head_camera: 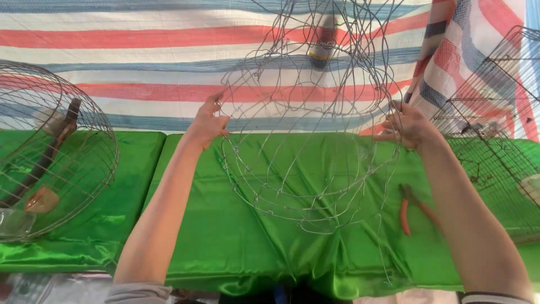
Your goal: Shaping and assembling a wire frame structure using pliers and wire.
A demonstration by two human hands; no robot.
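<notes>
the wire frame (306, 118) runs off the top edge, and its thin loops blur against the striped tarp (112, 50). both hands hold it above the green cloth (225, 236): left hand (207, 121) pinching its left rim, right hand (409, 125) closed on its right. one pair of orange pliers (406, 211) is partly hidden by the right arm. two other cages: a round cage (50, 152) at left holding a perch and cup, and a square cage (495, 129), cut off at right.

One labelled item only: a cylindrical can or bottle (322, 39) seen through the wire mesh near the top edge of view, above the tabletop's far edge. Grey body, yellow label band, dark base. Blurred; details unreadable. No signs or screens.
</notes>
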